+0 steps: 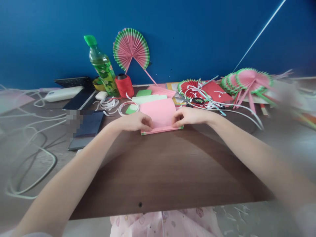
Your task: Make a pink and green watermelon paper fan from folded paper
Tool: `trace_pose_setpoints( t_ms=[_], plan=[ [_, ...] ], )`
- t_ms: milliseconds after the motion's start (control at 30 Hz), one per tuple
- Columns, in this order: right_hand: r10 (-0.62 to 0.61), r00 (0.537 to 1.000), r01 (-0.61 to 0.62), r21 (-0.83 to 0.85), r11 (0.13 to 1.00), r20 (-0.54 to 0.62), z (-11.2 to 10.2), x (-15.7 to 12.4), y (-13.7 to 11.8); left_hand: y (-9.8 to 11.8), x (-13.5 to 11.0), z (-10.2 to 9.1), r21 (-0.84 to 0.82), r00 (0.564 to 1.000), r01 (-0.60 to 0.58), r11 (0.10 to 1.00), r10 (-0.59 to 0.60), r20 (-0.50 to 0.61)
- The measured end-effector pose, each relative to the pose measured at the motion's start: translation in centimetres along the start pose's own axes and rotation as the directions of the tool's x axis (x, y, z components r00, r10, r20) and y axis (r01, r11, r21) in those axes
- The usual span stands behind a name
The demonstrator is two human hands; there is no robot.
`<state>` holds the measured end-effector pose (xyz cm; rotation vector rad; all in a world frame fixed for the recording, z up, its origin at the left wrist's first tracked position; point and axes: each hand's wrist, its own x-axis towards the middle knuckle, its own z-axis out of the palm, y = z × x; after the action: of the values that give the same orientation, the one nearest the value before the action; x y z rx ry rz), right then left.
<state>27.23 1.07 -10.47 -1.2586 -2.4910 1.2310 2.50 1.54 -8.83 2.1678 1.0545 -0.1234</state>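
Pink paper sheet with a green underside (pixel 160 113) sits mid-way across our brown wooden desk (pixel 160 171), its folded near edge running 9 to 3 o'clock, with our left hand (pixel 137 121) pinching the 9 end and our right hand (pixel 189 117) pinching the 3 end, both equally close.

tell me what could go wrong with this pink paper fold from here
1. The left hand and right hand pinch only the near edge of the pink paper, so uneven pressure could skew the crease.
2. Loose white ribbon strips lie close to the sheet's far left corner, and one might slip under it and wrinkle the fold.
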Motion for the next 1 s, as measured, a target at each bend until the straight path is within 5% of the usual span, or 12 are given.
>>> trace_pose_setpoints(
  t_ms=[1000],
  plan=[
    [0.050,0.998,-0.050,-0.004,0.999,0.022,0.58,0.37,-0.21,-0.19,0.41,0.42,0.014,0.996,-0.065,0.998,0.064,0.065]
  ],
)
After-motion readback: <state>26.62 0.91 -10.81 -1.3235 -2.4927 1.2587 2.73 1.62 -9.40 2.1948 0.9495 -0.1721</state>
